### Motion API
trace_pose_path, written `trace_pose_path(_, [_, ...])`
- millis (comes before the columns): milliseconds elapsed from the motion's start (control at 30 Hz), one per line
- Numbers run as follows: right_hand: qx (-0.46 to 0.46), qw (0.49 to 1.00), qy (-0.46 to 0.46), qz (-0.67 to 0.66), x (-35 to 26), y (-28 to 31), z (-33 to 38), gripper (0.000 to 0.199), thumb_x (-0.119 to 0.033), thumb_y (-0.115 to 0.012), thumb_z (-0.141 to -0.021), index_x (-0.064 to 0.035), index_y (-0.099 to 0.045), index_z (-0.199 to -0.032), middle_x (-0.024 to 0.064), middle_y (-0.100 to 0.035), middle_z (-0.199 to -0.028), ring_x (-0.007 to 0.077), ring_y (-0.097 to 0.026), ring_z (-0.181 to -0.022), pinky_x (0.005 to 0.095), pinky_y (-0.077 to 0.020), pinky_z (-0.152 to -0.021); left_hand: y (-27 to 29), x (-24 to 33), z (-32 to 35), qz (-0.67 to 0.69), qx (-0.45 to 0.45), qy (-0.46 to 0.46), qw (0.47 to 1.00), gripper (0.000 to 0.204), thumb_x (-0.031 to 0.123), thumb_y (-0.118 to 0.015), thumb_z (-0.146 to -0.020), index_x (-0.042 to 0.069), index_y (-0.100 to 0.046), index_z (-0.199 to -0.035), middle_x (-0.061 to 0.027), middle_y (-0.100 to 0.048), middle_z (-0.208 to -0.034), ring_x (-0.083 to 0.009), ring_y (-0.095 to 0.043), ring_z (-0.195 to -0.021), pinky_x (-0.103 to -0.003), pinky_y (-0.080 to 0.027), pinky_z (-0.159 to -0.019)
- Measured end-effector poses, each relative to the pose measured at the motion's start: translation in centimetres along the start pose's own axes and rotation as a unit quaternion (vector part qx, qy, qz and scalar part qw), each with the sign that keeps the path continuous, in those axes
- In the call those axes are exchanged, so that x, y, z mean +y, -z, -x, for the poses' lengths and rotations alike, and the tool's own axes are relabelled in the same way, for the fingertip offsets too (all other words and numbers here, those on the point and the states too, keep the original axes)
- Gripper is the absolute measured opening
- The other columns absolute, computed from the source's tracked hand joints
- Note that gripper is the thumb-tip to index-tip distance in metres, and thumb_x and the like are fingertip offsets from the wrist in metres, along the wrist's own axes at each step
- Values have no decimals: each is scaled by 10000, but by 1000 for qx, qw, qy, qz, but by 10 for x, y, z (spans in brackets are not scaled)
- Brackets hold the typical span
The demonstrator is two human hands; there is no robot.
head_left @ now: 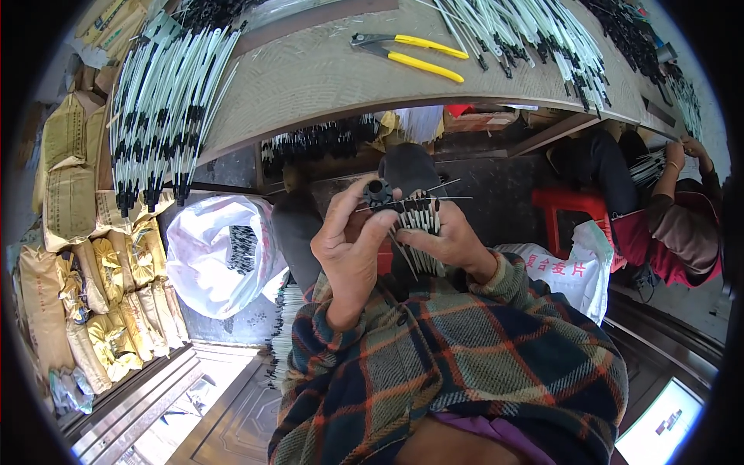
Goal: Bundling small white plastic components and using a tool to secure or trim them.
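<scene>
Both of my hands meet in front of my plaid jacket, below the table edge. My left hand [346, 239] pinches a black round part with a hole in its top [377, 192] between thumb and fingers. In my right hand [461, 242] lies a bundle of thin white rods with black tips [419, 220], its tips in a row and its pale ends pointing down toward me. Two thin pale sticks [456, 198] cross the top of the bundle and stick out to the right. How the black part touches the bundle is hidden by my fingers.
On the table [310, 74] lie yellow-handled pliers [422, 56], a white rod pile [167, 108] at left and another rod pile [535, 46] at right. A white plastic bag [203, 291] stands at left near wrapped packages [116, 310]. Another person [682, 225] sits at right near a red stool [570, 205].
</scene>
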State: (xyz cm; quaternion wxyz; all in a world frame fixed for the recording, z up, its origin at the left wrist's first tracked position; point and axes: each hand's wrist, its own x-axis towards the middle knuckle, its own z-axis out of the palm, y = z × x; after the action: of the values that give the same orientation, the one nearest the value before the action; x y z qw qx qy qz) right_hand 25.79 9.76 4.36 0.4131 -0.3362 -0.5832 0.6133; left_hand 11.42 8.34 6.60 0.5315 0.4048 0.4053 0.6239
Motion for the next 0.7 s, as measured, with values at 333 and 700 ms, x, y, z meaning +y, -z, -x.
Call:
trace_pose_path(333, [-59, 996, -41, -46, 2, 6, -8, 322, -128, -638, -776, -14, -513, -1050, 41, -574, -920, 106, -527, -843, 264, -427, -742, 6, -1, 2, 80, 54, 47, 994, 339, 55, -581, -829, -76, -517, -1135, -110, -591, -986, -117, -552, -837, -221, -439, -753])
trace_pose_path(700, [-32, 989, 121, -75, 3, -3, -18, 308, -56, -591, -782, -29, -437, -1047, 51, -455, -970, 120, -448, -919, 261, -355, -824, 8, -3, 9, -63, 44, -61, 995, 326, 36, -590, -809, -96, -533, -1101, -151, -606, -992, -160, -572, -895, -261, -437, -833])
